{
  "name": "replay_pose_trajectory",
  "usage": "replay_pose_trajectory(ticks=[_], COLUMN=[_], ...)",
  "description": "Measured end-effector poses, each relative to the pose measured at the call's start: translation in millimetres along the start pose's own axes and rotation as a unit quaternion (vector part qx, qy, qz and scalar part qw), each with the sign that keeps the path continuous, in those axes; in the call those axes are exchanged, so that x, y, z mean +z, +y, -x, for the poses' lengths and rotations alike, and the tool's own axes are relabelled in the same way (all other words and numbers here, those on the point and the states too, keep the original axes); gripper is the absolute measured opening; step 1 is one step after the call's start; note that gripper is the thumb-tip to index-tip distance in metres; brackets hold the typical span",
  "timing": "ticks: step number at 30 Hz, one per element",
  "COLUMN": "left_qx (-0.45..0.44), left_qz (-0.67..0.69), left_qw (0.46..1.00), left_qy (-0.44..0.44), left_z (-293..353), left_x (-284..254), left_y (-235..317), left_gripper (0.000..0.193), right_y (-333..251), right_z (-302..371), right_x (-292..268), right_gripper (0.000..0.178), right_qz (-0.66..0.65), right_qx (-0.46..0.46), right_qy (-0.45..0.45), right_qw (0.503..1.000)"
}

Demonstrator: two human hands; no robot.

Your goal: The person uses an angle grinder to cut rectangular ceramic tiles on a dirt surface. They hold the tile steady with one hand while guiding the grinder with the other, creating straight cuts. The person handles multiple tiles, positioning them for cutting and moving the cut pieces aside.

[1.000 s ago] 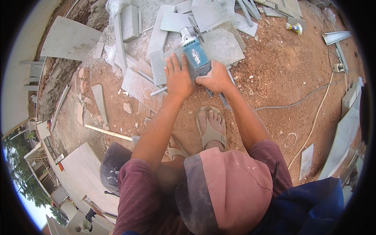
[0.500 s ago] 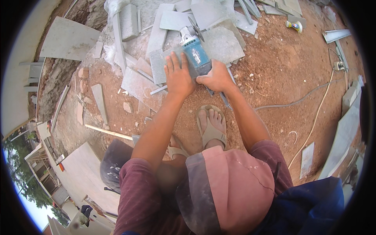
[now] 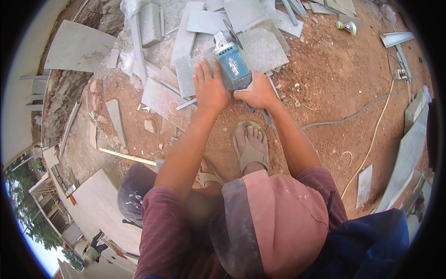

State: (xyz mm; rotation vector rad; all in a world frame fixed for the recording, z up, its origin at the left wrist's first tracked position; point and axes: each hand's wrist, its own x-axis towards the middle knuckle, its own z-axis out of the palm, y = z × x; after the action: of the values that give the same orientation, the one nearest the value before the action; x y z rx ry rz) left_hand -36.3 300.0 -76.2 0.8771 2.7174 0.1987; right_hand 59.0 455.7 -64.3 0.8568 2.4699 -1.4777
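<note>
My right hand (image 3: 258, 91) is wrapped round the rear body of a teal and black angle grinder (image 3: 236, 65). The grinder's disc (image 3: 231, 33) points away from me and stands edge-on above pale stone slabs. To the left of the tool, my left hand (image 3: 211, 90) lies flat with its fingers spread, pressing on a grey stone slab (image 3: 186, 78). Another slab with a broken edge (image 3: 265, 52) lies just right of the grinder. Whether the disc touches stone or is spinning, I cannot tell.
Slab offcuts (image 3: 160, 100) lie heaped around the work. A grey cable (image 3: 344, 123) crosses the reddish soil to a socket box (image 3: 399, 74) on the right. A printed cup (image 3: 346, 28) lies far right. A wooden handle (image 3: 127, 156) is near my left foot. Another person (image 3: 93, 251) is at far lower left.
My hands and the grinder hold nearly the same place. The view has shifted slightly, and the person at far lower left shows more fully.
</note>
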Motion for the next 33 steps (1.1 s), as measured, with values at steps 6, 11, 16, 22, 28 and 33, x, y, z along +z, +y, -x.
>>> replay_pose_trajectory(ticks=[6,11,16,22,28,33], left_qx=[-0.007,-0.008,-0.010,-0.002,0.005,0.000], left_qz=[0.005,0.005,0.000,0.002,0.001,0.001], left_qw=[1.000,1.000,1.000,1.000,1.000,1.000], left_qy=[-0.012,-0.010,-0.009,-0.003,0.002,-0.001], left_z=[-1,0,0,-1,-1,-1], left_x=[-1,-3,-3,-2,2,-1], left_y=[2,2,3,2,-1,0], left_gripper=[0.119,0.118,0.116,0.116,0.115,0.114], right_y=[7,9,12,11,15,17], right_z=[3,5,9,14,17,22], right_x=[3,2,2,-2,0,1], right_gripper=[0.072,0.074,0.070,0.069,0.067,0.064], right_qz=[-0.006,-0.005,0.011,0.005,-0.006,0.000], right_qx=[-0.014,-0.006,0.012,-0.004,0.002,-0.001], right_qy=[0.011,0.003,-0.007,-0.006,-0.007,-0.004], right_qw=[1.000,1.000,1.000,1.000,1.000,1.000])
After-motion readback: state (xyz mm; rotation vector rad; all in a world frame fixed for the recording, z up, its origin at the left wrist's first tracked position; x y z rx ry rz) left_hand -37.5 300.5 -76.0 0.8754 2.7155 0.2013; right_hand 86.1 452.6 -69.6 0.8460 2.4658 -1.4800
